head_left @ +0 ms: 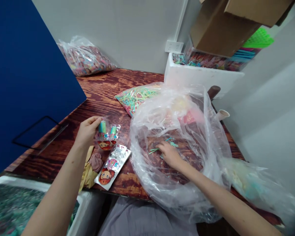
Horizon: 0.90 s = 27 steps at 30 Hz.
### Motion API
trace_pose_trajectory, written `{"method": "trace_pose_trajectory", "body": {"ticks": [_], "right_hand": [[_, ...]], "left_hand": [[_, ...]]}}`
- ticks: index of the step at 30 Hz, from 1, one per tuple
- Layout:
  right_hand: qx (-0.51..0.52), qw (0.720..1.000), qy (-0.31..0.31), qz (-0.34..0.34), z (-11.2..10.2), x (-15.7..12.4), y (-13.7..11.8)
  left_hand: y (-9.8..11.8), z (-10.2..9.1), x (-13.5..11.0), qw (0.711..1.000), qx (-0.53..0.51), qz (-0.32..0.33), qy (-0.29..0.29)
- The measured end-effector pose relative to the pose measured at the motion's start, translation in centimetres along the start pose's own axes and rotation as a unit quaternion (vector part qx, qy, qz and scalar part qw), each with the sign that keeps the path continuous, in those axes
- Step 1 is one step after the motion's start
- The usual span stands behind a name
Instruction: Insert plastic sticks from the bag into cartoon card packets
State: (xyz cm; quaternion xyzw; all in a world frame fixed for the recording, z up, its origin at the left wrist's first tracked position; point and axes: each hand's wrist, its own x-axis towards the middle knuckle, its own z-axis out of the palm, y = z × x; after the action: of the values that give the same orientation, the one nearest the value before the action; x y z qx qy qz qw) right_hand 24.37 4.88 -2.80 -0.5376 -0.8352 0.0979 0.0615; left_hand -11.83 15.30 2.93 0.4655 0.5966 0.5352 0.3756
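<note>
My left hand [89, 127] pinches the top edge of clear printed packets [108, 136], which have a cartoon face on them and green and blue sticks inside. Just below lie flat silver-white packets [113, 167] with the same cartoon print. Inside a wide-open clear plastic bag [142, 164], my right hand [169, 152] reaches down to the bottom with its fingers closed around a few thin green sticks [153, 150]. More green and blue-green bits [173, 144] lie by the fingertips. Part of the right fingers is hidden from above.
Behind the open bag lies a bag of colourful thin sticks [137, 98]. A full bag of printed packets [86, 59] rests by the wall. A white foam box [199, 77] and cardboard box [216, 29] stand back right. Yellow and pink cloth [90, 167] lies at the front edge.
</note>
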Motion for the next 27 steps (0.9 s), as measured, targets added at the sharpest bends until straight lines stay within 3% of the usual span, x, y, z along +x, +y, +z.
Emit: {"method": "trace_pose_trajectory", "body": {"ticks": [4, 7, 10, 15, 19, 21, 24, 27], "right_hand": [[-0.129, 0.99, -0.016, -0.063, 0.2, 0.6, -2.1], [-0.153, 0.983, -0.025, -0.098, 0.1, 1.4, -3.0], [-0.146, 0.985, -0.035, -0.087, 0.0, 2.1, -3.3], [-0.044, 0.998, -0.03, -0.042, 0.1, 1.5, -2.2], [0.152, 0.988, 0.021, 0.032, 0.9, 0.5, 0.4], [0.285, 0.951, 0.05, 0.107, 1.1, 0.2, 2.1], [0.483, 0.842, 0.047, 0.234, 0.3, 0.0, 4.3], [0.602, 0.753, 0.035, 0.263, -1.6, -0.9, 5.2]], "left_hand": [[-2.3, 1.5, 2.8, 0.991, 0.128, 0.049, -0.008], [-4.1, 2.7, 3.9, 0.979, 0.193, 0.065, -0.003], [-5.4, 3.7, 4.1, 0.962, 0.257, 0.086, 0.015], [-7.1, 4.4, 3.4, 0.941, 0.318, 0.111, 0.031], [-7.5, 4.4, 3.6, 0.936, 0.332, 0.112, 0.03], [-7.0, 4.3, 3.8, 0.934, 0.334, 0.12, 0.029], [-5.0, 4.4, 2.9, 0.928, 0.336, 0.158, 0.039], [-2.5, 4.5, -0.8, 0.927, 0.308, 0.215, -0.001]]}}
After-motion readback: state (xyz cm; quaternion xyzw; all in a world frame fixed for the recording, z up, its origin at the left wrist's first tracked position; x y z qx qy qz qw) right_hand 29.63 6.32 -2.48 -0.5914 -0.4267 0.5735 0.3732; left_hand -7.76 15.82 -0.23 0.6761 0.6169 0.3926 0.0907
